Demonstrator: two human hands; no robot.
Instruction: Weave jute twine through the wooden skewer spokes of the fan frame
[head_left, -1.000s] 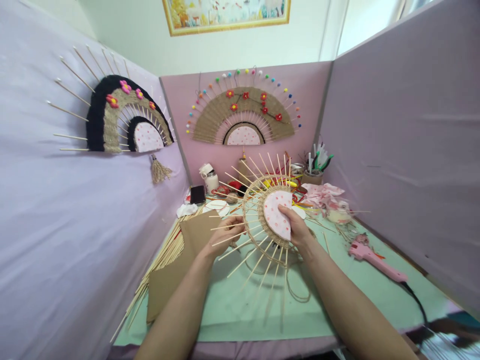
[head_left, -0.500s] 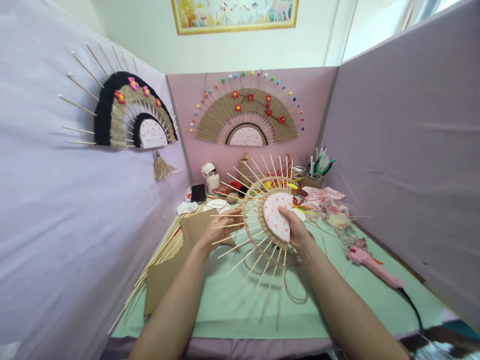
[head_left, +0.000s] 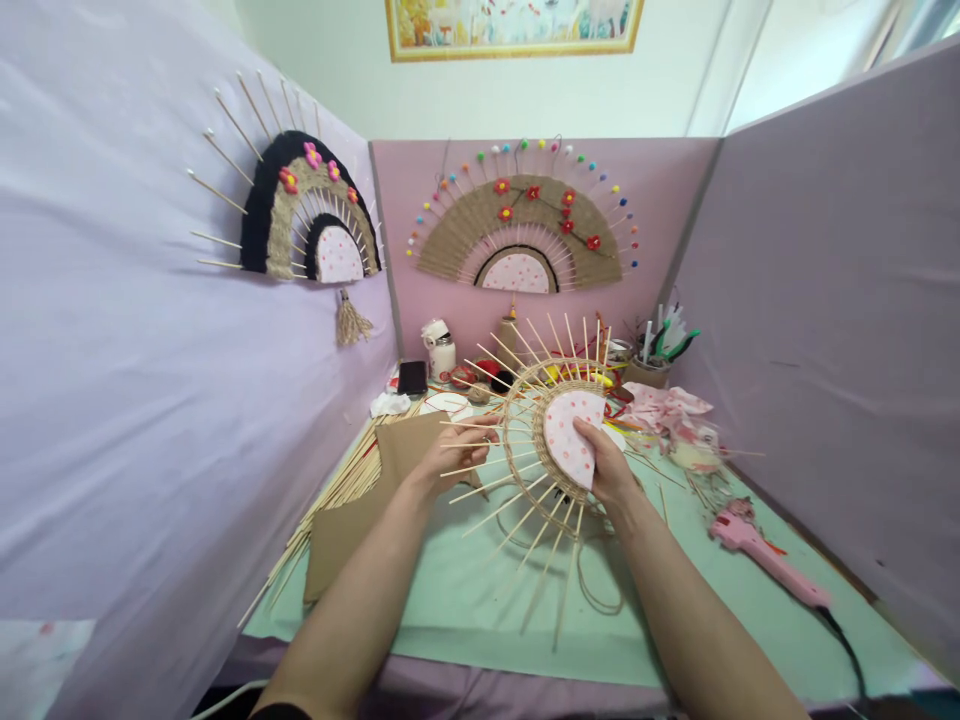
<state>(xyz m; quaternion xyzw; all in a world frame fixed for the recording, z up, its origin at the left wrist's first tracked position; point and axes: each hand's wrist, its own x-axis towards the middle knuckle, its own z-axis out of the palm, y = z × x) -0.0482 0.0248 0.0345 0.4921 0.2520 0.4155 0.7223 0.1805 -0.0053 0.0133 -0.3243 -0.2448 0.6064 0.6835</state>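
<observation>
A half-round woven fan frame (head_left: pixel 541 440) is held up over the table, its thin wooden sticks radiating left, up and down. Bands of twine run round its pink-dotted white centre panel (head_left: pixel 571 432). My right hand (head_left: pixel 616 470) grips this panel at its straight edge, thumb on the front and fingers hidden behind. At the frame's left side, my left hand (head_left: pixel 459 452) has its fingers curled among the stick ends; what they pinch, if anything, is too small to make out. Loose twine (head_left: pixel 600 600) hangs in a loop below the frame onto the table.
Brown cardboard (head_left: pixel 345 540) and a bundle of thin sticks (head_left: pixel 322 520) lie left. On the right rest a pink glue gun (head_left: pixel 772 560) and dotted cloth (head_left: pixel 664 405). Finished fans (head_left: pixel 517 225) hang on the partitions. A white bottle (head_left: pixel 439 352) and phone (head_left: pixel 412 378) stand behind.
The view has swung slightly left, so everything sits farther right. My left hand's fingers have curled in more and sit slightly farther from the woven ring. My right hand keeps its grip.
</observation>
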